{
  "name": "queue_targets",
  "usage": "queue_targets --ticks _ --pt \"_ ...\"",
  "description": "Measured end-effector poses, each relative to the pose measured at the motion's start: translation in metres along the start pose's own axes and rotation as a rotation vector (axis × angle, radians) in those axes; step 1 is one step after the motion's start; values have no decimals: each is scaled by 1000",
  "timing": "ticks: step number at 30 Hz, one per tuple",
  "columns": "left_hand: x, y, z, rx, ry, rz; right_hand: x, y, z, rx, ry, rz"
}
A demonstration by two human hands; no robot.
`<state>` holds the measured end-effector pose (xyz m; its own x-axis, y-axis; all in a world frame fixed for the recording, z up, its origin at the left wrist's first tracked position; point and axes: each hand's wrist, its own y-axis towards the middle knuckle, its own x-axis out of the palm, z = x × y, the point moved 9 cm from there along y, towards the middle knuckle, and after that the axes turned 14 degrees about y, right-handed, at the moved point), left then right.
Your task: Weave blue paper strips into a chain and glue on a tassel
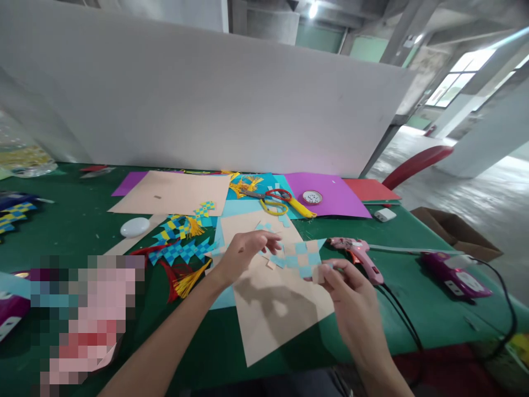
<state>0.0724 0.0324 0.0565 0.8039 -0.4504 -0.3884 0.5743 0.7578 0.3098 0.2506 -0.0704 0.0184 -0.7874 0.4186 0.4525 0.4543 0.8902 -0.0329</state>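
Observation:
A light blue and beige checkered paper weave (303,259) lies over a beige paper sheet (285,325). My right hand (351,284) is closed at the weave's lower right corner, pinching a beige end of it between thumb and fingers. Above the weave's left part hovers my left hand (252,248), its fingers stretched out and slightly bent, with nothing visible in them. Beneath those fingers sits a small folded beige paper tab (271,265). Light blue paper (223,298) shows under the beige sheet.
Scissors (268,196), a yellow-handled cutter (301,208) and a small round dish (312,197) lie behind. A pink glue gun (359,256) with cable is at right. Finished blue-yellow woven fish (182,252), a white oval object (135,227) and purple power strip (454,275) flank the papers.

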Motion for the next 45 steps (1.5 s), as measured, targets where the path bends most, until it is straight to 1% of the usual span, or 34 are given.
queue_targets --ticks 2,4,6,7,10,12,15,17,19,20,21,22,23,24,26,27,28,29,30,31,33,35,36,38,39,41,43,45 --pt "1 -1 -2 -52 -56 -10 9 5 8 25 82 -8" --pt "-2 -1 -8 -126 -15 23 14 6 14 42 85 -7" --pt "-5 -1 -11 -167 9 41 14 5 17 44 60 -5" --pt "-4 -1 -11 -171 -1 30 13 5 17 42 49 -1" --pt "4 -1 -10 -179 -47 -50 11 2 19 48 28 0" --pt "9 -2 -10 -191 -28 -95 12 1 21 61 1 -15" --pt "10 -2 -13 -206 25 -90 11 -1 18 42 -61 -14" --pt "1 0 -15 -219 31 -19 5 -2 10 -4 -88 18" --pt "-17 1 -19 -233 -20 124 -3 -5 -3 -56 -112 43" --pt "-27 0 -22 -239 -76 210 -4 -7 -8 -70 -140 23" --pt "-37 0 -24 -241 -152 296 -2 -10 -12 -71 -181 -36" --pt "-46 -1 -27 -238 -242 372 3 -15 -14 -57 -235 -132" --pt "-52 -2 -30 -232 -333 432 12 -22 -13 -30 -300 -262" --pt "-56 -3 -33 -228 -413 473 23 -33 -8 10 -369 -429" --pt "-59 -4 -37 -223 -516 505 45 -59 2 57 -503 -775" --pt "-57 -4 -38 -223 -539 498 52 -69 5 47 -563 -890" --pt "-55 -3 -38 -225 -547 481 57 -73 6 15 -613 -939" --pt "-52 -3 -38 -226 -543 449 59 -71 4 -21 -646 -926" --pt "-48 -2 -36 -219 -530 405 58 -63 0 -52 -651 -854" --pt "-43 -1 -32 -200 -507 346 56 -51 -6 -72 -622 -743" --pt "-31 2 -20 -144 -440 190 50 -26 -16 -74 -491 -527" --pt "-16 3 -8 -89 -374 13 49 -7 -17 -32 -362 -401" --pt "-8 2 -4 -74 -346 -74 50 0 -13 18 -316 -378" --pt "8 -1 1 -72 -304 -233 56 6 5 192 -223 -414" --pt "14 -3 2 -76 -290 -294 60 5 15 299 -162 -456" --pt "22 -6 2 -89 -263 -361 64 0 30 472 -39 -516" --pt "25 -7 2 -93 -226 -395 61 -3 36 538 16 -503" --pt "27 -8 3 -87 -182 -431 55 -2 35 528 -3 -466"
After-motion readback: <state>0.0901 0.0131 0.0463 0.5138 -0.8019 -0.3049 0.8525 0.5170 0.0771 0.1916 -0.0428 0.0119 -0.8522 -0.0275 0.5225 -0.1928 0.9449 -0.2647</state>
